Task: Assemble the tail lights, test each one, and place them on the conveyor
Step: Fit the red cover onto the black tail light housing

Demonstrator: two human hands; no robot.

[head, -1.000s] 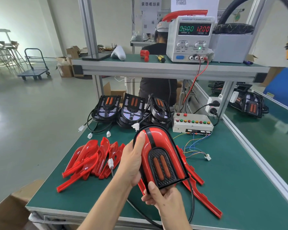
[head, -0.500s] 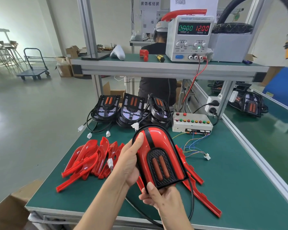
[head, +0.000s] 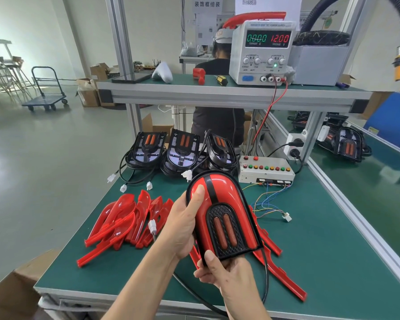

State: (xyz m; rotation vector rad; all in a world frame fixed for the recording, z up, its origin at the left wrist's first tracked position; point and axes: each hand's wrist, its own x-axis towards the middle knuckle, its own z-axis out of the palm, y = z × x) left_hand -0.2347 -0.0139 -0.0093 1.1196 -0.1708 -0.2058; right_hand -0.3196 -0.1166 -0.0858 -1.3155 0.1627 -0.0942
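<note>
A red tail light (head: 222,204) with a black grille and two orange lenses is held above the green bench, its face toward me. My left hand (head: 183,227) grips its left side, thumb on the red cover. My right hand (head: 226,271) holds its lower edge from beneath, thumb on the black rim. Its black cable (head: 264,280) loops down to the right, and its white plug (head: 152,226) hangs left of my left hand. Three uncovered black tail light bodies (head: 183,151) stand at the back of the bench. Red covers (head: 123,222) lie piled at the left.
A white test box (head: 266,172) with coloured buttons and loose wires sits right of the black bodies. A power supply (head: 261,51) reading 12.00 V stands on the upper shelf. More red trim pieces (head: 280,273) lie under my hands. Another tail light (head: 346,146) rests on the conveyor at right.
The tail light has tilted and shifted very slightly in my hands; my left thumb has slid a little on the red cover. Both hands keep their hold.
</note>
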